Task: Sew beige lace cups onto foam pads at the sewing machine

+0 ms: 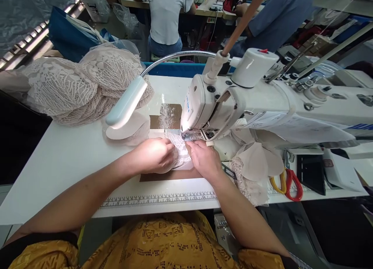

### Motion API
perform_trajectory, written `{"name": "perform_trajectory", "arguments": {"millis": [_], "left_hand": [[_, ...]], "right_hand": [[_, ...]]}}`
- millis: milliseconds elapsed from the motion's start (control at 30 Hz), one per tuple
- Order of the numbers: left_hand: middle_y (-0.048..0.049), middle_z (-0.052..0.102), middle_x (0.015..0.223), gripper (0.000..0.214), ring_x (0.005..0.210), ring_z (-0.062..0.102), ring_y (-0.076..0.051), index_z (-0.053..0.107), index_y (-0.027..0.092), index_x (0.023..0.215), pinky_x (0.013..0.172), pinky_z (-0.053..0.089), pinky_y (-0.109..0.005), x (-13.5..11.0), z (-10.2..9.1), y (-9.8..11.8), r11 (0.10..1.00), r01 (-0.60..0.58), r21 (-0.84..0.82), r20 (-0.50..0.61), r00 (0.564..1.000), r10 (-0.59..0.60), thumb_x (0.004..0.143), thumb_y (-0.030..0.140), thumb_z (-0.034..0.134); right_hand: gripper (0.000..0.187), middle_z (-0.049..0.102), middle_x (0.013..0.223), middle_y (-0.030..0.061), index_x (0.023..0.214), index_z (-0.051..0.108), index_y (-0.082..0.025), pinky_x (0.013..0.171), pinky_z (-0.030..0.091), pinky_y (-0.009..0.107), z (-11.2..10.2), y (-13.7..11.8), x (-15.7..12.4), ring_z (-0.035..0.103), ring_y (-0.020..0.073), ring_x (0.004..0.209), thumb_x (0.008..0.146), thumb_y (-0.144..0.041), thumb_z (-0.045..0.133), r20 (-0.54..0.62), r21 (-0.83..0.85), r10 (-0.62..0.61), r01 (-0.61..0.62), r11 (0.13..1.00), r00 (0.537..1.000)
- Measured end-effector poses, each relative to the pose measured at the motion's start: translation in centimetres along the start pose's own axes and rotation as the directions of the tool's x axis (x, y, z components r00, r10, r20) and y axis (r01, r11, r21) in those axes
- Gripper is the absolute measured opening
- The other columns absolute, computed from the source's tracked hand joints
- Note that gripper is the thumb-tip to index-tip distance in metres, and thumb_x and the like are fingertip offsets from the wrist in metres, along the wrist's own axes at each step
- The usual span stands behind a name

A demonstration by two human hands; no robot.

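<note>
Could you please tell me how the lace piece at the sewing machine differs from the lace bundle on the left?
The lace piece shows as a small patch; the lace bundle is much larger. The lace piece lies between the left hand and right hand; the lace bundle is heaped apart from both. Both are pale, patterned lace.

A white table [67, 160] is lying under the fingers [169, 149]. A bendy lamp [128, 100] is hanging up and left of them. A blue strip [171, 70] is running beyond them, and farther off a tan desk [135, 4] is standing.
</note>
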State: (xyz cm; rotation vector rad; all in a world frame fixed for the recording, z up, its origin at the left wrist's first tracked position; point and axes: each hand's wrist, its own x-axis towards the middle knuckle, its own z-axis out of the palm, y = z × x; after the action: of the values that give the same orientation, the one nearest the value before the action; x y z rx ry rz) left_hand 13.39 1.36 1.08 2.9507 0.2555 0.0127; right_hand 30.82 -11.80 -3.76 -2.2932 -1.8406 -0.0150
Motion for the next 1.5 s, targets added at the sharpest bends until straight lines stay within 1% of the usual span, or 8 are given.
{"name": "perform_trajectory", "arguments": {"millis": [67, 200, 333, 633, 933, 1100, 1300, 1500], "left_hand": [[-0.0099, 0.066, 0.088, 0.029, 0.079, 0.060, -0.023, 0.065, 0.014, 0.097, 0.069, 0.048, -0.035, 0.3, 0.5, 0.4, 1.000, 0.024, 0.008, 0.006, 1.000, -0.024, 0.096, 0.034, 0.044], [-0.0139, 0.062, 0.120, 0.035, 0.102, 0.056, -0.028, 0.062, 0.012, 0.115, 0.080, 0.049, -0.039, 0.8, 1.8, 1.1, 1.000, -0.021, 0.007, -0.037, 0.999, 0.021, 0.095, 0.035, 0.046], [-0.0128, 0.056, 0.134, 0.036, 0.107, 0.054, -0.028, 0.059, 0.013, 0.124, 0.082, 0.048, -0.040, 0.8, 2.3, 1.0, 0.999, -0.038, 0.019, -0.043, 0.998, 0.039, 0.092, 0.025, 0.047], [-0.0122, 0.052, 0.140, 0.044, 0.111, 0.052, -0.030, 0.057, 0.011, 0.130, 0.088, 0.047, -0.044, 0.9, 2.1, 0.1, 0.997, -0.075, 0.029, -0.005, 0.997, 0.075, 0.089, 0.023, 0.046], [-0.0139, 0.052, 0.140, 0.049, 0.115, 0.051, -0.030, 0.055, 0.011, 0.132, 0.094, 0.044, -0.044, 1.7, 2.6, -1.5, 0.993, -0.116, -0.005, -0.036, 0.993, 0.116, 0.085, 0.022, 0.052], [-0.0138, 0.056, 0.136, 0.040, 0.118, 0.050, -0.029, 0.059, 0.012, 0.126, 0.096, 0.042, -0.043, 1.6, 2.5, -1.6, 0.990, -0.140, -0.011, -0.078, 0.987, 0.138, 0.088, 0.018, 0.049], [-0.0125, 0.057, 0.134, 0.037, 0.111, 0.053, -0.027, 0.059, 0.013, 0.126, 0.095, 0.040, -0.042, 1.3, 2.3, -0.7, 0.989, -0.144, -0.037, -0.068, 0.988, 0.141, 0.096, 0.027, 0.043], [-0.0132, 0.057, 0.135, 0.038, 0.115, 0.051, -0.028, 0.058, 0.011, 0.128, 0.096, 0.039, -0.043, 1.9, 2.6, -1.6, 0.987, -0.160, 0.003, -0.094, 0.983, 0.160, 0.096, 0.022, 0.042]], "right_hand": [[0.039, 0.071, 0.101, 0.0052, 0.119, 0.068, -0.024, 0.071, 0.040, 0.031, 0.0, 0.0, 0.0, 0.060, 0.0210, 0.079, 0.091, -0.016, 0.043, -0.011, 0.011, -0.007, 0.007, 1.000, 1.000], [0.037, 0.071, 0.099, 0.0050, 0.117, 0.068, -0.023, 0.072, 0.040, 0.031, -0.1, 0.0, -0.1, 0.060, 0.0206, 0.079, 0.090, -0.016, 0.043, -0.023, 0.038, -0.017, 0.018, 0.999, 1.000], [0.036, 0.071, 0.095, 0.0057, 0.112, 0.069, -0.022, 0.073, 0.041, 0.030, -0.2, 0.0, -0.3, 0.061, 0.0199, 0.080, 0.090, -0.014, 0.042, -0.029, 0.070, -0.032, 0.034, 0.997, 0.999], [0.036, 0.070, 0.093, 0.0047, 0.114, 0.070, -0.023, 0.073, 0.042, 0.030, -0.1, 0.2, -0.6, 0.060, 0.0187, 0.081, 0.089, -0.013, 0.045, -0.008, 0.122, -0.104, 0.104, 0.987, 0.995], [0.039, 0.067, 0.089, 0.0052, 0.117, 0.069, -0.021, 0.071, 0.040, 0.030, -0.3, -0.2, -0.6, 0.057, 0.0188, 0.080, 0.087, -0.011, 0.046, 0.050, 0.076, -0.128, 0.124, 0.989, 0.991], [0.036, 0.066, 0.085, 0.0042, 0.111, 0.071, -0.022, 0.071, 0.039, 0.029, -0.2, -0.1, -0.8, 0.057, 0.0174, 0.078, 0.089, -0.012, 0.046, 0.016, 0.068, -0.148, 0.147, 0.987, 0.989], [0.036, 0.066, 0.086, 0.0043, 0.113, 0.071, -0.022, 0.072, 0.039, 0.029, -0.4, -0.1, -0.9, 0.056, 0.0179, 0.079, 0.088, -0.012, 0.046, 0.027, 0.052, -0.168, 0.166, 0.985, 0.985], [0.037, 0.067, 0.086, 0.0045, 0.116, 0.069, -0.022, 0.071, 0.038, 0.031, -0.2, -0.3, -0.8, 0.056, 0.0185, 0.077, 0.089, -0.013, 0.045, 0.012, 0.021, -0.161, 0.161, 0.987, 0.987]]}}
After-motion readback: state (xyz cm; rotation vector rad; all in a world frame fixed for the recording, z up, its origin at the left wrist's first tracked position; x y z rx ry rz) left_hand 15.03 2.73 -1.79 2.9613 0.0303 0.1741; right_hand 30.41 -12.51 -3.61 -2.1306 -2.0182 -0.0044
